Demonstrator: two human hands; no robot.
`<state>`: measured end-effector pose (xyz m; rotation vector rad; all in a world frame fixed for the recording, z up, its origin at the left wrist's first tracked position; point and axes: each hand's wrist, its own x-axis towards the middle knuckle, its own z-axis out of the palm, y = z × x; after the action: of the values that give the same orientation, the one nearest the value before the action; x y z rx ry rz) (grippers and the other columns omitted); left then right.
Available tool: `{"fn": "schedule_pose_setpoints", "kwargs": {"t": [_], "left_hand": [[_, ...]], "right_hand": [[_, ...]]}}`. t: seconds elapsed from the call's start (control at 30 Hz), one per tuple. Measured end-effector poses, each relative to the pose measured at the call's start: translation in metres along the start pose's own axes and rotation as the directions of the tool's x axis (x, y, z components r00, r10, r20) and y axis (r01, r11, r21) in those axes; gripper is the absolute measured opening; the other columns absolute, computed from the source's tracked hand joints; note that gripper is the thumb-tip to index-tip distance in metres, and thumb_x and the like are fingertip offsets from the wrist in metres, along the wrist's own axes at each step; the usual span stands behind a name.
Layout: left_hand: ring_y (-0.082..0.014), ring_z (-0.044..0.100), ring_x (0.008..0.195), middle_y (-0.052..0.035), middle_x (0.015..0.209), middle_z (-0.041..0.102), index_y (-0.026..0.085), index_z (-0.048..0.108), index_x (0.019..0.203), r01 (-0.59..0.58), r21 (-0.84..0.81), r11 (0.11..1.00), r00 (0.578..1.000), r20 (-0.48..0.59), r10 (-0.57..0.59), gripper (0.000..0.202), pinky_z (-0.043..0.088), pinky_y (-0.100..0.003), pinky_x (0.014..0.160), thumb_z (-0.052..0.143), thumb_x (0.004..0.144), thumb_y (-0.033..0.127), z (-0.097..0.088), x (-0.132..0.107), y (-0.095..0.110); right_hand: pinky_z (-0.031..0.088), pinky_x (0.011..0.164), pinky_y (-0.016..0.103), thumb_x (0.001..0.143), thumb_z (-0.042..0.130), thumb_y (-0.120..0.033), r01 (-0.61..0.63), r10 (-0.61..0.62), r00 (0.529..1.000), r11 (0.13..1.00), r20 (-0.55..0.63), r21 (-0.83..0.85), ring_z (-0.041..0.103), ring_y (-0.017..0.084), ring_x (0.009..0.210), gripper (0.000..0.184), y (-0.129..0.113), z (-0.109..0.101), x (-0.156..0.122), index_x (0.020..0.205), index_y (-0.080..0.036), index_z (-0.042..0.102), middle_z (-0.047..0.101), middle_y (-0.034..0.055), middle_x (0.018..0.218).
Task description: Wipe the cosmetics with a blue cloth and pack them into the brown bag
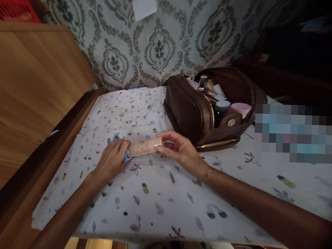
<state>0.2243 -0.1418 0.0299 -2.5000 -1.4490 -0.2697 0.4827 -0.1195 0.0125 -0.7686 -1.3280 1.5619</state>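
Note:
A peach-coloured tube [145, 146] with small print lies sideways just above the patterned white cloth [163, 208]. My right hand [178, 150] pinches its right end with the fingers closed. My left hand [112, 160] is closed on a blue cloth [121, 152] and presses it against the tube's left end. An open brown leather toiletry bag [193, 111] stands just behind my right hand, packed with several bottles and jars.
A wooden cabinet side [28, 90] rises at the left, with a dark wooden edge along the cloth. A patterned wall [158, 40] stands behind. A blurred patch [296, 132] sits at the right. A red crate [12, 4] is at top left.

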Motion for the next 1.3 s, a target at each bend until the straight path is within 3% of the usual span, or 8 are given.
{"fn": "schedule_pose_setpoints", "kwargs": {"t": [0.13, 0.27, 0.4, 0.57, 0.83, 1.07, 1.23, 1.3], "left_hand": [[-0.0321, 0.063, 0.096, -0.0152, 0.107, 0.065, 0.016, 0.053, 0.114, -0.054, 0.114, 0.992, 0.998, -0.023, 0.057, 0.029, 0.053, -0.045, 0.079, 0.063, 0.091, 0.031, -0.006, -0.001, 0.001], [-0.0275, 0.065, 0.097, -0.0122, 0.107, 0.068, 0.018, 0.057, 0.112, -0.038, -0.126, 0.991, 0.999, -0.022, 0.036, 0.025, 0.054, -0.041, 0.083, 0.048, 0.1, 0.037, -0.02, 0.003, 0.004], [-0.0244, 0.065, 0.11, -0.0123, 0.122, 0.067, 0.02, 0.052, 0.129, 0.03, -0.402, 0.915, 0.992, -0.097, -0.075, 0.034, 0.053, -0.037, 0.092, 0.038, 0.103, 0.036, -0.037, 0.023, 0.033], [-0.0306, 0.062, 0.121, -0.0178, 0.137, 0.061, 0.018, 0.035, 0.147, -0.141, -0.456, 0.879, 0.99, -0.039, 0.139, 0.061, 0.049, -0.045, 0.1, 0.049, 0.098, 0.052, -0.038, 0.053, 0.065], [-0.0227, 0.071, 0.083, -0.0008, 0.101, 0.074, 0.025, 0.06, 0.115, 0.03, -0.22, 0.975, 0.964, 0.263, 0.03, 0.035, 0.052, -0.031, 0.068, 0.063, 0.09, 0.049, -0.034, 0.019, 0.004], [-0.0162, 0.07, 0.076, 0.0022, 0.089, 0.073, 0.024, 0.062, 0.108, 0.089, -0.239, 0.967, 0.988, 0.142, -0.056, 0.022, 0.051, -0.024, 0.065, 0.05, 0.099, 0.042, -0.028, -0.027, -0.01], [-0.0206, 0.072, 0.083, -0.0076, 0.1, 0.074, 0.019, 0.057, 0.121, 0.004, 0.003, 1.0, 0.997, -0.077, -0.004, 0.025, 0.055, -0.028, 0.066, 0.042, 0.102, 0.028, -0.017, -0.042, -0.005], [-0.0234, 0.071, 0.09, -0.0117, 0.107, 0.073, 0.016, 0.054, 0.128, -0.036, 0.08, 0.996, 0.997, -0.064, 0.041, 0.032, 0.058, -0.032, 0.069, 0.04, 0.099, 0.015, -0.018, -0.045, -0.006]], "right_hand": [[0.05, 0.064, 0.025, 0.072, 0.083, -0.042, -0.038, 0.038, 0.998, 0.999, -0.042, 0.012, 0.061, 0.011, 0.07, 0.04, 0.0, -0.001, 0.002, 0.095, -0.018, 0.06, 0.065, -0.0001, 0.082], [0.052, 0.068, 0.028, 0.071, 0.083, -0.041, -0.009, 0.007, 0.999, 1.0, -0.043, -0.028, 0.061, 0.012, 0.071, 0.038, -0.001, -0.001, 0.0, 0.094, -0.019, 0.062, 0.065, -0.0003, 0.082], [0.054, 0.073, 0.03, 0.073, 0.08, -0.035, 0.072, -0.071, 0.997, 0.996, 0.015, -0.054, 0.062, 0.014, 0.078, 0.035, 0.0, 0.002, -0.003, 0.101, -0.021, 0.062, 0.065, 0.0, 0.087], [0.053, 0.077, 0.029, 0.075, 0.074, -0.02, 0.242, -0.236, 0.969, 0.966, 0.072, -0.091, 0.062, 0.014, 0.078, 0.026, -0.001, 0.004, -0.005, 0.099, -0.02, 0.066, 0.064, -0.0005, 0.085], [0.056, 0.082, 0.032, 0.077, 0.079, -0.024, 0.317, -0.302, 0.948, 0.931, 0.104, -0.18, 0.064, 0.014, 0.084, 0.031, 0.003, -0.001, -0.003, 0.106, -0.02, 0.07, 0.066, 0.0027, 0.097], [0.057, 0.081, 0.031, 0.078, 0.077, -0.026, 0.273, -0.258, 0.961, 0.944, 0.104, -0.185, 0.064, 0.015, 0.09, 0.035, 0.005, -0.002, -0.002, 0.111, -0.022, 0.067, 0.064, 0.0033, 0.101], [0.049, 0.052, 0.022, 0.075, 0.081, -0.041, 0.005, 0.009, 0.991, 0.994, 0.135, -0.105, 0.062, 0.01, 0.063, 0.047, 0.001, 0.004, -0.005, 0.111, -0.02, 0.058, 0.061, -0.0013, 0.083], [0.045, 0.047, 0.021, 0.076, 0.08, -0.047, -0.077, 0.087, 0.981, 0.995, 0.171, -0.065, 0.062, 0.01, 0.058, 0.048, -0.001, 0.004, -0.005, 0.108, -0.019, 0.058, 0.06, -0.0029, 0.076]]}}
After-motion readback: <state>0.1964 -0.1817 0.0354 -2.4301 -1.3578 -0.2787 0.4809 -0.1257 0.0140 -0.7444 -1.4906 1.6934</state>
